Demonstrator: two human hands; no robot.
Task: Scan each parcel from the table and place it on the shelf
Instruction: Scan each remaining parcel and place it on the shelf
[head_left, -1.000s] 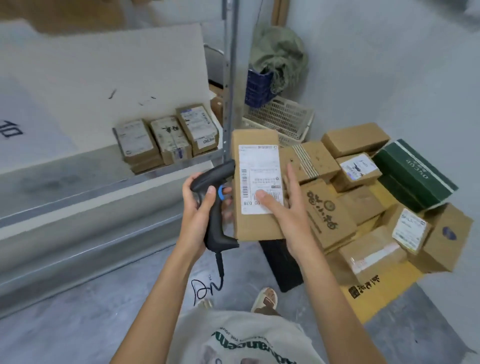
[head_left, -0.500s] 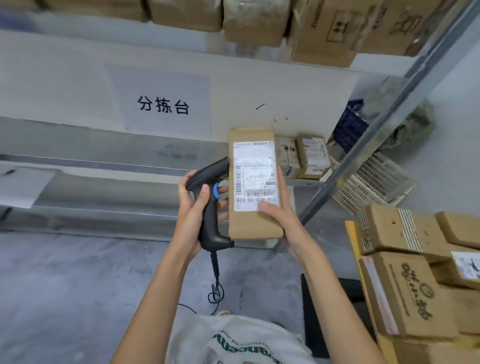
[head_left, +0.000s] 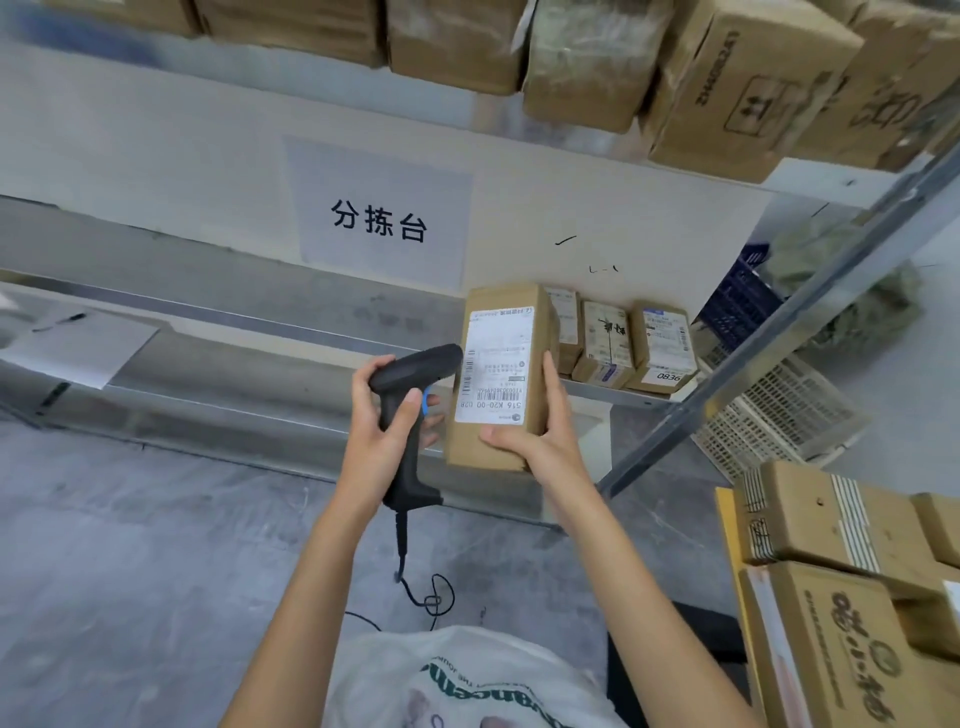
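**Parcel held at scanner, mid-frame**

A brown parcel (head_left: 501, 379) is held upright at centre frame, label toward the camera, gripped low on its right edge by the right hand (head_left: 540, 436), fingers curled round it. A black handheld scanner (head_left: 410, 410) is gripped by the left hand (head_left: 382, 431), its nose just beside the parcel's left edge. Three small parcels (head_left: 623, 343) are seen behind, on the metal shelf (head_left: 234, 332). More boxes (head_left: 831, 571) are stacked at lower right.

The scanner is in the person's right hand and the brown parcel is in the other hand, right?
Not quite. The head view shows the scanner in the left hand; the right hand holds the brown parcel.
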